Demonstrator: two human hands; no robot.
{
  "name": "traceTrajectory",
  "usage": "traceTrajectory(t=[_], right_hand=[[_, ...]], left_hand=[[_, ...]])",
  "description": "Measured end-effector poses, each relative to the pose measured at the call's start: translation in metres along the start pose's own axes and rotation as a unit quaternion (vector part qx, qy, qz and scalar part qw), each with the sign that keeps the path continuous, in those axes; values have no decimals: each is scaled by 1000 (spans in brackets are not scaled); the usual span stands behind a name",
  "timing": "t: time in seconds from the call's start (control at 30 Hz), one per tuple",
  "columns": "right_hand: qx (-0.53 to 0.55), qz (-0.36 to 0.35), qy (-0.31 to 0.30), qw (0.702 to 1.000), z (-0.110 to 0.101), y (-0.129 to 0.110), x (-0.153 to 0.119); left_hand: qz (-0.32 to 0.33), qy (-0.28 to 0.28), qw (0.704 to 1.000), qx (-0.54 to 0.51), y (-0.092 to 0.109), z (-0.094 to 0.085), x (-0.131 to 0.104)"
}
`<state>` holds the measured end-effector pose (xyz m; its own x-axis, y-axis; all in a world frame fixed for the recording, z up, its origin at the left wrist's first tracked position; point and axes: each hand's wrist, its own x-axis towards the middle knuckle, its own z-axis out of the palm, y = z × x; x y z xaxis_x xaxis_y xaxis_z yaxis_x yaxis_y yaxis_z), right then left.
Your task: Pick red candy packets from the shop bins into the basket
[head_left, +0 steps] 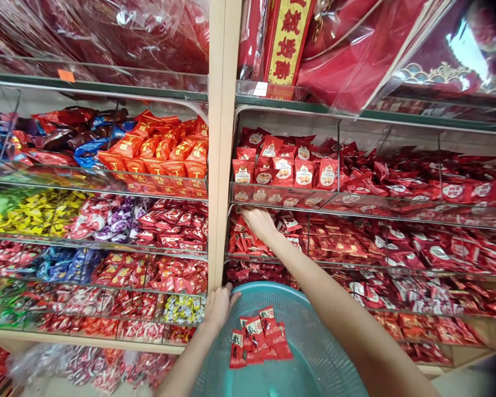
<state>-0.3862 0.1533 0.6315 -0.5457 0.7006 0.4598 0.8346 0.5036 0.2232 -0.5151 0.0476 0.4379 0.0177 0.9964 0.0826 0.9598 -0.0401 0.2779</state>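
A teal plastic basket (268, 288) with perforated sides sits below the shelves, against the wooden upright. My left hand (219, 305) grips its left rim, thumb toward the inside. Several small red packets with black characters on cream patches (258, 337) lie together in the basket. My right hand (258, 221) reaches into a shelf compartment at the left end of the right-hand unit, over similar red packets (242, 242). Its fingers point down and left and are mostly hidden, so whether they hold a packet does not show.
A wooden upright (221, 138) divides the two shelf units. Clear low fronts and dividers (339, 154) edge the compartments full of wrapped sweets. Directly above my right hand runs a shelf with red biscuit packets (283, 170). Plastic-wrapped bags (91, 366) lie at lower left.
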Motion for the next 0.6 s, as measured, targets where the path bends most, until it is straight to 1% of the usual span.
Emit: traceTrajectory(t=[0.07, 0.1, 0.17, 0.23, 0.33, 0.4, 0.43, 0.47, 0.53, 0.6], right_hand=[[-8, -2, 13, 1000, -1, 3, -5], [-16, -4, 28, 999, -1, 4, -9], [-25, -13, 71, 997, -3, 4, -21], [-8, -19, 115, 993, -5, 0, -39], [86, 0, 181, 980, -7, -14, -75], [176, 29, 199, 964, -5, -27, -103], [221, 41, 187, 956, -2, -33, -118], [262, 55, 160, 950, 3, -37, -132], [332, 92, 82, 935, 17, -41, -159], [385, 149, 3, 911, 33, -38, -183]], left_hand=[[-1, -1, 1000, 2, 0, 0, 0], [-3, -3, 1000, 3, 1, -1, 0], [-7, -7, 1000, 5, 1, -2, 0], [-10, -10, 1000, 4, 2, -2, 0], [-16, -18, 1000, 2, 2, -1, 1], [-20, -22, 1000, 2, 3, -1, 1], [-22, -25, 999, 2, 3, -1, 1], [-23, -27, 999, 1, 3, -2, 1], [-22, -31, 999, -1, 3, -3, 0], [-18, -33, 999, -4, 3, -4, -1]])
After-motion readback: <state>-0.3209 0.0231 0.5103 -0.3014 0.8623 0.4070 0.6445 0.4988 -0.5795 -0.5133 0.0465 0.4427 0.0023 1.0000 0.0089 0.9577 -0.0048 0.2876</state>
